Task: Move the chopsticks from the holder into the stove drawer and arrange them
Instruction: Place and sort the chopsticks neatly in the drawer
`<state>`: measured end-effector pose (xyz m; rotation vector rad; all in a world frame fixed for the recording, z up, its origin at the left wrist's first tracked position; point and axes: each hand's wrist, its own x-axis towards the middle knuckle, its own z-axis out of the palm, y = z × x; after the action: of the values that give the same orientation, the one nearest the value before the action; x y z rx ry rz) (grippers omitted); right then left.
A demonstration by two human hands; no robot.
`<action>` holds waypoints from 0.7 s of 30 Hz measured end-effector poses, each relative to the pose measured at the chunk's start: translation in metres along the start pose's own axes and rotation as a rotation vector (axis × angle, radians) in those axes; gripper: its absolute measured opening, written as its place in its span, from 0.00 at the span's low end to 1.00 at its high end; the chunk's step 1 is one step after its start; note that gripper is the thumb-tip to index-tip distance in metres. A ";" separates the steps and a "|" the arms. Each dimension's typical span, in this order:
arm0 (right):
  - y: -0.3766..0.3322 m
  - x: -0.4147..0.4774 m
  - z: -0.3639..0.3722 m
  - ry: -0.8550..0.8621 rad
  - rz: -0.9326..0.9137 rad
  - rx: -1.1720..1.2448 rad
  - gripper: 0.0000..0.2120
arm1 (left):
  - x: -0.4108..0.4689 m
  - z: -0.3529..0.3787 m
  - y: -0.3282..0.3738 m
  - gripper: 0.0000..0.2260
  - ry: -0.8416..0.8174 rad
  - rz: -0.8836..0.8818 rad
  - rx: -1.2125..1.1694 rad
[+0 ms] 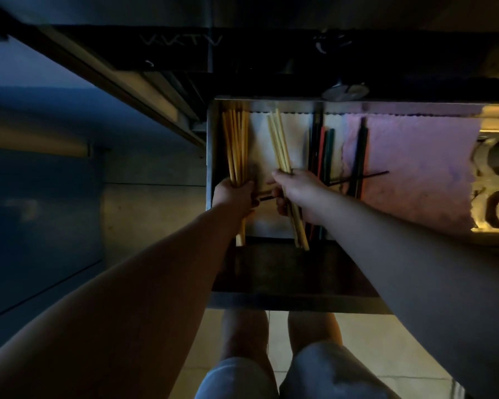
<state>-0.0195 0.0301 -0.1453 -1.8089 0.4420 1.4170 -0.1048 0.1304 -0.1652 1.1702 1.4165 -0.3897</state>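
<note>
An open metal drawer (211,145) under the stove holds chopsticks. My left hand (234,195) grips a bundle of pale wooden chopsticks (235,145) lying along the drawer's left wall. My right hand (298,194) is closed around a second bundle of wooden chopsticks (278,139), tilted a little leftward over the white liner. Their near ends stick out past the drawer's front edge. Dark, red and green chopsticks (321,151) lie to the right of my right hand. The holder is not in view.
A pink liner (421,156) covers the drawer's right part, with a pair of black chopsticks (360,156) on it and one thin black stick (366,177) lying crosswise. The stove front (271,50) hangs above. A lit patterned object (493,182) sits at the right edge. My knees are below.
</note>
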 end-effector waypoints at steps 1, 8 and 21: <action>-0.001 0.003 0.004 0.014 0.000 -0.028 0.13 | 0.003 -0.001 0.000 0.05 0.000 -0.009 0.003; 0.002 0.021 0.029 0.105 -0.020 -0.123 0.10 | 0.007 -0.005 -0.006 0.17 -0.019 -0.026 0.197; 0.024 0.020 0.027 0.389 -0.205 -0.145 0.12 | -0.003 -0.009 -0.001 0.20 -0.002 -0.003 0.323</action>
<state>-0.0475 0.0391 -0.1751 -2.1890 0.3425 0.9795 -0.1110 0.1354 -0.1606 1.4252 1.3870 -0.6392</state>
